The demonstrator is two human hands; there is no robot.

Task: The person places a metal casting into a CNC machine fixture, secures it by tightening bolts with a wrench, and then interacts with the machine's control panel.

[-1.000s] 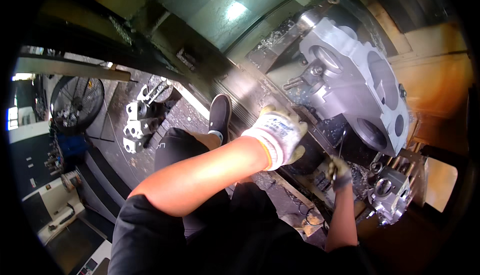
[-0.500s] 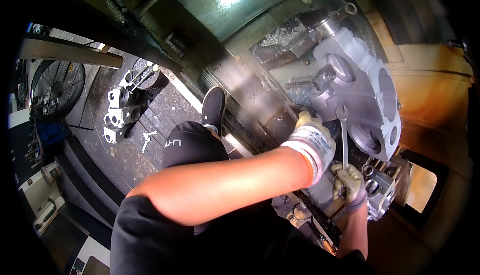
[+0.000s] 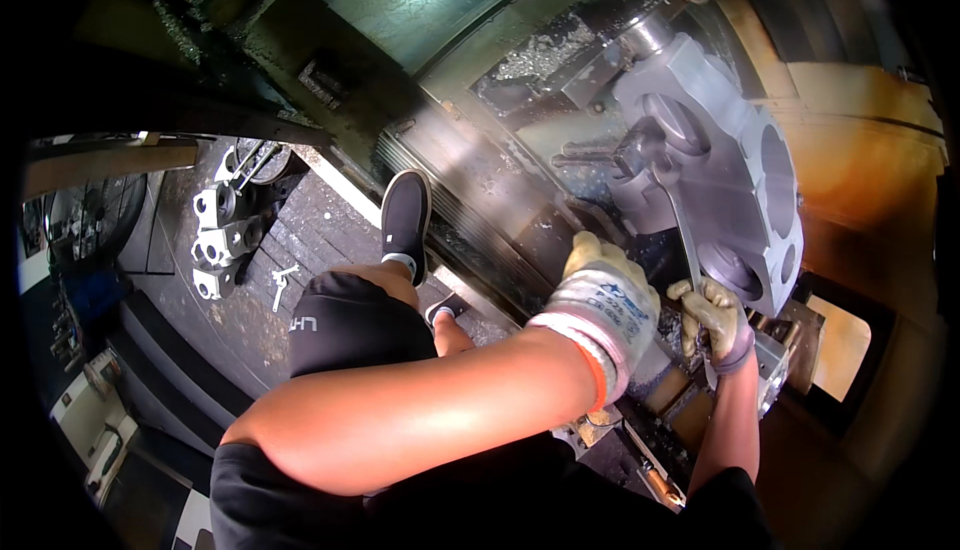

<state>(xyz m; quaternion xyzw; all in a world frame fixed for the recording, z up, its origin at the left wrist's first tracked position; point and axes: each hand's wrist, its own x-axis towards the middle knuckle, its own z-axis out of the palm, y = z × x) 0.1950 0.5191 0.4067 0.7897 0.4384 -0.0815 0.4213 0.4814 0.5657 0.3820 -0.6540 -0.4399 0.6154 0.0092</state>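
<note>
My right hand (image 3: 715,320), in a pale work glove, is closed around the lower end of a long metal wrench (image 3: 684,235). The wrench's upper end meets a clamp fitting (image 3: 645,150) against a large grey metal casting (image 3: 725,175) with round bores. To the left, my left hand (image 3: 610,295) wears a white and cream glove with its fingers curled. It is near the base of the clamp fitting, over the machine bed, and the back of the glove hides whatever it grips.
A metal-slatted machine edge (image 3: 470,215) runs diagonally beside my shoe (image 3: 405,215). Several smaller castings (image 3: 225,240) stand on the floor at left, near a white metal tool (image 3: 282,285). Shavings (image 3: 545,55) lie behind the clamp. An orange-handled tool (image 3: 660,485) lies low down.
My right hand has moved up and slightly right, bringing the wrench's upper end to the clamp fitting. My left hand has shifted slightly left, and the whole view has moved a little.
</note>
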